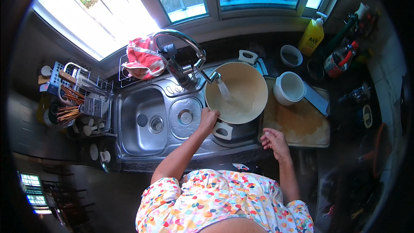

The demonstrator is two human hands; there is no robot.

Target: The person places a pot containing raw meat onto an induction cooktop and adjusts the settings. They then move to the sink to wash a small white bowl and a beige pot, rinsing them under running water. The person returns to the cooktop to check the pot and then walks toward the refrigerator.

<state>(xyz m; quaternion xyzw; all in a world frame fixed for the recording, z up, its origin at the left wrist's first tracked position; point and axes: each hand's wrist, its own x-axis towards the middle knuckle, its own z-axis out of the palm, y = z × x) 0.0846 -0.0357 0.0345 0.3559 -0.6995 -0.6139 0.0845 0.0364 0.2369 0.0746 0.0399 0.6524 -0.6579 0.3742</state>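
Note:
A large cream-coloured pot (245, 103) with two pale loop handles rests over the right part of the steel sink, under the faucet (181, 35). Water runs from the faucet's spout into it. My left hand (209, 118) has closed fingers at the pot's rim, beside the near handle (222, 131); whether it grips the rim is unclear. My right hand (274, 140), fingers loosely curled and nothing seen in it, is near the left edge of a stained cutting board (296, 132). A white container (288, 88) stands at the board's back, beside a flat grey-blue item (315, 98).
The left sink basin (136, 103) holds a dark round stopper. Further left is a dish rack (93, 81) with chopsticks. A red-and-white cloth (142, 58) hangs behind the sink. A small bowl (291, 55) and a yellow pump bottle (311, 37) stand at the back right.

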